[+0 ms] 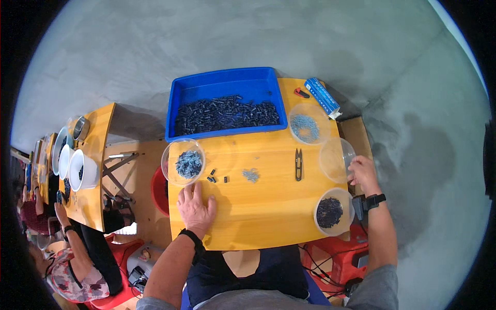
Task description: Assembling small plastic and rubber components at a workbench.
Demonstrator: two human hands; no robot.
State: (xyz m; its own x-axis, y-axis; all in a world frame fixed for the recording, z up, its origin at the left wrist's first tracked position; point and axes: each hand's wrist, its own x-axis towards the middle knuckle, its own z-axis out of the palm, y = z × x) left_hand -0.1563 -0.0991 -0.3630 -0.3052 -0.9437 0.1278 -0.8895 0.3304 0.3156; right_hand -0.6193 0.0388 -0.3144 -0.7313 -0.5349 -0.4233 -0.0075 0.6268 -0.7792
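Right tub [334,159], left tub [169,165]: clear, round.
Left tub is holding blue-grey pieces [189,164]; right tub is sitting well apart.

From my station I see a yellow tabletop [268,206] mid-frame, a blue tray [222,84] with black pieces [227,114] above, grey-blue pieces [305,128] upper right, a colourless bowl [338,157] at right, and a pink, red and black patterned top [75,283] lower left.

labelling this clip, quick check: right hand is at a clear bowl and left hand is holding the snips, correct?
No, the left hand isn't holding the snips. In the head view it rests on the table, and the snips lie apart from it. The right hand is at a clear bowl.
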